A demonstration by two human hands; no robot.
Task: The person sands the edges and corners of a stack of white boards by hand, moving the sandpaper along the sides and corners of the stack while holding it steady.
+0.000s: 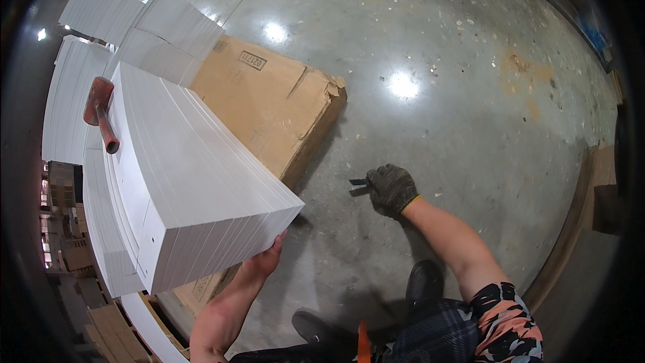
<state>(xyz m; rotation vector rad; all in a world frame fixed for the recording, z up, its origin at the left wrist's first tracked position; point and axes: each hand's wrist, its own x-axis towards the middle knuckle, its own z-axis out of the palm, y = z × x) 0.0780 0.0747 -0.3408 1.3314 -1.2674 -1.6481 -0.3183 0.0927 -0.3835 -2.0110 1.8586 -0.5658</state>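
A tall stack of white panels (201, 181) stands on my left, its near corner pointing toward me. My bare left hand (267, 259) touches the near side of the stack below that corner. Most of its fingers are hidden against the panels; only one fingertip shows past the edge. To the right, over the floor, my right hand (393, 189) wears a dark knitted glove with a yellow cuff. It is closed around a short black flat tool (359, 181) that points left; its exact kind is unclear.
A red mallet (100, 104) lies on the panels at the far left. Behind the stack is a large brown cardboard box (262, 101) with a torn corner. More white panel stacks (101, 10) stand farther back. My dark shoes (424, 281) are on the grey concrete floor (470, 128).
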